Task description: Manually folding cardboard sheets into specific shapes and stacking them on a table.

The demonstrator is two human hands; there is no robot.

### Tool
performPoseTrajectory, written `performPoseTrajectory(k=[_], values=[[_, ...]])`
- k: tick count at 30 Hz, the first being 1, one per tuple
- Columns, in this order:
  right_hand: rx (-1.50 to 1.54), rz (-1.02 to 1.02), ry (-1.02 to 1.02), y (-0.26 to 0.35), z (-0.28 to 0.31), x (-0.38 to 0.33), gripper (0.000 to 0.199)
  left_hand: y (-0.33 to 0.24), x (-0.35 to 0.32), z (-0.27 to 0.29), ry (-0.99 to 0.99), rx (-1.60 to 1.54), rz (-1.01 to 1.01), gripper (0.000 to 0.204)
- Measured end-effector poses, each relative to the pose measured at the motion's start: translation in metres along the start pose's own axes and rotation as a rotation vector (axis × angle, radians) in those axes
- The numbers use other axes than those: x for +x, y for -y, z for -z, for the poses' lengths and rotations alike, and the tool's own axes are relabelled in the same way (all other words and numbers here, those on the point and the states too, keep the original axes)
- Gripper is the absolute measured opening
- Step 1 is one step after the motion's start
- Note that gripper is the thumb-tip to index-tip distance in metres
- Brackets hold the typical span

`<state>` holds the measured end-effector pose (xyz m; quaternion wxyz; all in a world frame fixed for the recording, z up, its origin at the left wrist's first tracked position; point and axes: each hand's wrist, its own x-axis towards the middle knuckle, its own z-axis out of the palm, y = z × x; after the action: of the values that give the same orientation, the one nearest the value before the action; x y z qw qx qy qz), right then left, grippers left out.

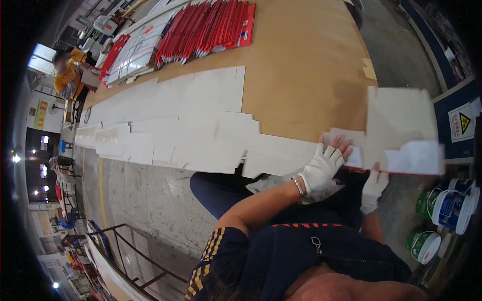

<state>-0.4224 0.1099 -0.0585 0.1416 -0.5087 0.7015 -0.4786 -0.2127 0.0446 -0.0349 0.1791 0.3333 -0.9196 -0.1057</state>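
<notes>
White flat die-cut cardboard blank (399,125) held over the brown wooden bench (301,70) edge.
Left hand (324,168), gloved, lies flat and open on its flap; right hand (374,188) pinches the lower edge. The overhanging blank could sag or crease, or nudge the row of white cardboard blanks (191,130).

Brown worktable (301,75): white flat cartons (201,125) overlapping; red-edged stack (206,27).

This is a big workshop or factory hall. A long brown tabletop (301,65) holds rows of flat white card sheets (201,125) and red ones (211,27). Paint buckets (447,205) stand on the stone floor (145,200).
</notes>
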Motion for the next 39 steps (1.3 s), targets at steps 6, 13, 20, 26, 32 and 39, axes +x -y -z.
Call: performPoseTrajectory(k=[6,13,20,26,32,39], values=[[-0.370,0.655,0.175,0.017,-0.016,0.051,0.040,-0.001,0.002,-0.001,0.059,-0.145,-0.018,0.102],[-0.616,0.781,0.432,-0.001,-0.009,0.085,0.047,0.048,-0.119,0.047,-0.036,0.158,0.168,0.052],[-0.594,0.721,0.497,-0.004,-0.007,0.091,0.047,0.101,-0.110,0.079,-0.214,-0.365,0.229,0.017],[-0.283,0.439,0.419,0.003,0.000,0.076,0.056,0.099,-0.078,0.058,-0.304,-0.238,0.590,0.019],[-0.596,0.789,0.752,0.058,-0.027,0.056,0.057,0.083,-0.063,0.052,-0.066,0.192,0.408,0.085],[-0.544,0.843,0.810,0.062,-0.045,0.044,0.058,0.079,-0.114,0.095,0.250,0.477,0.252,0.097]])
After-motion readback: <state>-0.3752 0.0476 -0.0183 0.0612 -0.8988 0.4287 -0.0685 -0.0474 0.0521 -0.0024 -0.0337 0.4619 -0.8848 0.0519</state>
